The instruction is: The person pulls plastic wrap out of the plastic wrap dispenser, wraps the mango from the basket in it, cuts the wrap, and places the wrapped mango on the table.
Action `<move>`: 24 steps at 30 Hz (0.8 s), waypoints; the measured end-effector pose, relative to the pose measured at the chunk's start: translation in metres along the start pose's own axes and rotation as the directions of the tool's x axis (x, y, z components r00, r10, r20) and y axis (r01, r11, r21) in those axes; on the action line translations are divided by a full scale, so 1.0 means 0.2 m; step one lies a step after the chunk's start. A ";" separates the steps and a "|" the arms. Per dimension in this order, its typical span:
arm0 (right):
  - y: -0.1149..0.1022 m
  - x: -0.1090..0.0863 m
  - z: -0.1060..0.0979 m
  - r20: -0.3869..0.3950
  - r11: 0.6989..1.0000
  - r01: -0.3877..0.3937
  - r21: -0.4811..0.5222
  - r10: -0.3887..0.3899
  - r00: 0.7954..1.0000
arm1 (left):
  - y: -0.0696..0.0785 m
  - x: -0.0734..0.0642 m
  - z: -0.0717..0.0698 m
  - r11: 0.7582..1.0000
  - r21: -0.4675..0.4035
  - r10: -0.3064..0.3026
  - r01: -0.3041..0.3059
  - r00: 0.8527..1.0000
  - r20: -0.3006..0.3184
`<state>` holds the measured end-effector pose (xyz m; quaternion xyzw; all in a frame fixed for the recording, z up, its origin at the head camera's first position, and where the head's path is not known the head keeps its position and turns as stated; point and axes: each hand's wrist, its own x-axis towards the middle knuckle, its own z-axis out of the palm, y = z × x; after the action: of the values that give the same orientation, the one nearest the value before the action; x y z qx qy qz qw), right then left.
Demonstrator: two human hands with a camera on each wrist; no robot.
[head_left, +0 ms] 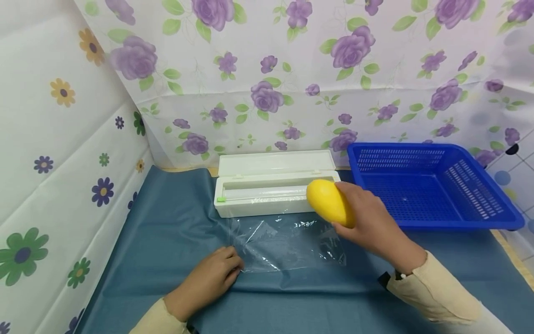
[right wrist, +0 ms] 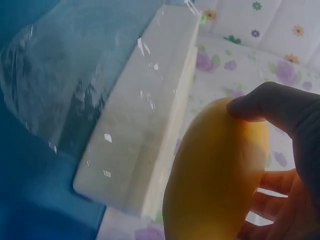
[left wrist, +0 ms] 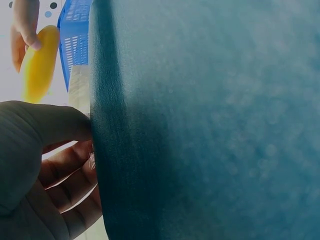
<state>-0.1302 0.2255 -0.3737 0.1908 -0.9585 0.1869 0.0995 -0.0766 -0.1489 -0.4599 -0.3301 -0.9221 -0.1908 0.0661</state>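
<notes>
The mango (head_left: 327, 199) is bright yellow, the cling film (head_left: 288, 248) colourless, the wrap dispenser (head_left: 263, 207) white with a lime-green slider (head_left: 221, 199), and the basket (head_left: 417, 225) deep blue. The tablecloth (head_left: 167, 260) is plain dark teal; the sleeves (head_left: 442, 287) are cream. The white rose-print sheet (head_left: 267, 130) has purple blooms and green leaves; the white daisy-print sheet (head_left: 62, 139), green, orange and purple flowers.
</notes>
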 end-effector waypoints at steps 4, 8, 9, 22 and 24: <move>-0.02 -0.01 0.05 0.016 1.000 0.027 0.007 -0.027 0.999 | 0.00 0.00 0.00 1.000 -0.009 -0.009 0.009 1.000 0.012; -0.05 -0.01 0.08 0.013 0.998 0.052 0.024 -0.052 0.999 | 0.00 0.00 -0.01 1.000 -0.014 -0.015 0.015 1.000 0.023; -0.05 -0.01 0.09 0.011 0.998 0.058 0.027 -0.058 0.998 | 0.00 0.01 -0.01 1.000 -0.014 -0.015 0.015 1.000 0.023; -0.13 0.00 0.21 0.049 0.990 0.112 0.086 -0.116 0.992 | -0.02 0.00 0.01 1.000 -0.007 -0.004 0.004 1.000 0.015; -0.14 0.00 0.22 0.059 0.986 0.135 0.095 -0.141 0.988 | -0.02 0.00 0.01 1.000 -0.007 -0.004 0.004 1.000 0.011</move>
<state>-0.1248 0.1832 -0.4046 0.2668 -0.9364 0.2164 0.0722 -0.0785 -0.1511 -0.4627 -0.3296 -0.9224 -0.1925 0.0592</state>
